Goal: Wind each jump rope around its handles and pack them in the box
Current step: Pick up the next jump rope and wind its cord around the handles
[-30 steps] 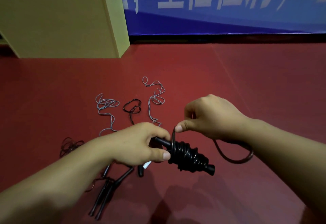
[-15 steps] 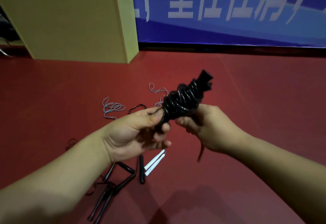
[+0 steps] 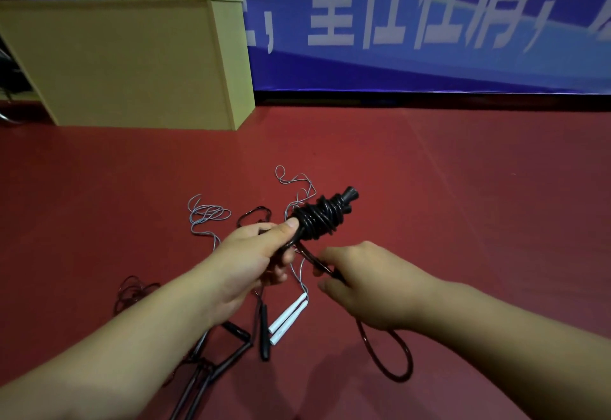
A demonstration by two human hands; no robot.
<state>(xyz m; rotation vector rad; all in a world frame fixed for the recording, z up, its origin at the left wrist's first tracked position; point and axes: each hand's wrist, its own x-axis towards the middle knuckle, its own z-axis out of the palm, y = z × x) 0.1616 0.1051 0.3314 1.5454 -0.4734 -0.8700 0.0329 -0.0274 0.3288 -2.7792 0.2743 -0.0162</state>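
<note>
The left hand (image 3: pixel 251 261) covers the near ends of the handles (image 3: pixel 344 199) inside the black bundle (image 3: pixel 319 221), so how many handles it holds cannot be told. Just right of that bundle, the right hand (image 3: pixel 367 284) hides part of the loose rope (image 3: pixel 393 360). Below the bundle, the dark handles (image 3: pixel 211 373) run off the bottom edge. The box (image 3: pixel 132 62), far left of the bundle, is cut by the left edge.
</note>
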